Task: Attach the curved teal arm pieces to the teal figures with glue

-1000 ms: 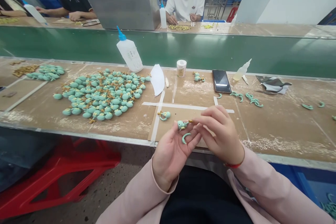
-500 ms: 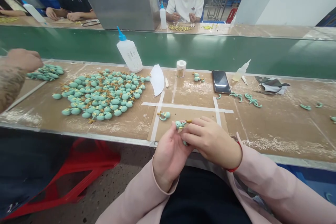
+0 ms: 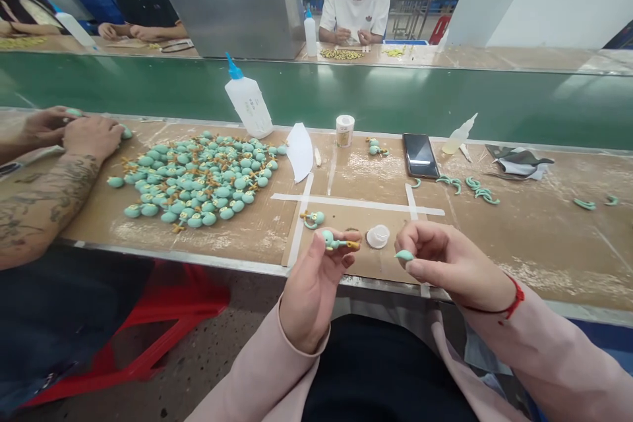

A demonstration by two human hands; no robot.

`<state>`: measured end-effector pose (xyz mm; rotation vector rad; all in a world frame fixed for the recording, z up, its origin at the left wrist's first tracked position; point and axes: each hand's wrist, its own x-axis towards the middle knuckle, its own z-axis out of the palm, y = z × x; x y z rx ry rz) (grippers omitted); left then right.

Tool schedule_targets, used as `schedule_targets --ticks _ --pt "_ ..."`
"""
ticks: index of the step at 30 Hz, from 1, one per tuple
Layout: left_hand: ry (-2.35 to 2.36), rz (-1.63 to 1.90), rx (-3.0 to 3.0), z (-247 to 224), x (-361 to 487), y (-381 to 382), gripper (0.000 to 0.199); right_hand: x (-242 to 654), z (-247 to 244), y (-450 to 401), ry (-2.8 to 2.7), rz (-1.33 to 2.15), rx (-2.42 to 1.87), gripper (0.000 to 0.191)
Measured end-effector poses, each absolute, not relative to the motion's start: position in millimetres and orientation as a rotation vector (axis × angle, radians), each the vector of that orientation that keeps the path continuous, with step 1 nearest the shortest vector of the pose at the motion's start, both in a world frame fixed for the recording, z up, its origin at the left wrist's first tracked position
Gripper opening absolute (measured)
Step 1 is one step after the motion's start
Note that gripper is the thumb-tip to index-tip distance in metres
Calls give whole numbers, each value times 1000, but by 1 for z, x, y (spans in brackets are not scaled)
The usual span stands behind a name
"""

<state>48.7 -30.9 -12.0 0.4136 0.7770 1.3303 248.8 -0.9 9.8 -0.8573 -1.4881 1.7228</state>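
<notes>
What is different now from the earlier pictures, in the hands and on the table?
The hands moved apart: the right hand went rightward, pinching a small teal piece, while the left hand keeps the teal figure. A white round cap now shows on the board. A tattooed co-worker's hands reached the teal pile. The glue bottle stayed.

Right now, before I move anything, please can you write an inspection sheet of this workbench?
Surface: brown cardboard-covered bench with white tape lines.
Job's things: heap of teal clay figures; curved teal clay pieces.
Clutter: glue bottle, phone, small white cap.
Hands: left hand holds a teal clay figure; right hand pinches a small teal clay piece in its fingers.
Cables: nothing seen.
Surroundings: co-worker's tattooed forearm beside the heap; green belt; red stool.
</notes>
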Motion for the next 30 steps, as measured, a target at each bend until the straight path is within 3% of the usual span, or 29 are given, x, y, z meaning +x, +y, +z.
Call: schedule_targets --ticks 4,8,15,26,30 --pt "745 1312 463 -15 46 -33 33 253 -5 -4 -1349 1912 -820 32" --pt "724 1275 442 -16 45 -34 39 251 -14 -8 -1240 2007 -650 29" --pt "608 1198 383 -11 43 -33 29 237 -19 -11 -1047 2034 -578 32" --pt "702 1111 407 -15 42 -26 28 235 -21 -7 -848 1915 -747 30" --pt "692 1102 434 -18 40 -26 17 235 -20 6 -834 1805 -896 35"
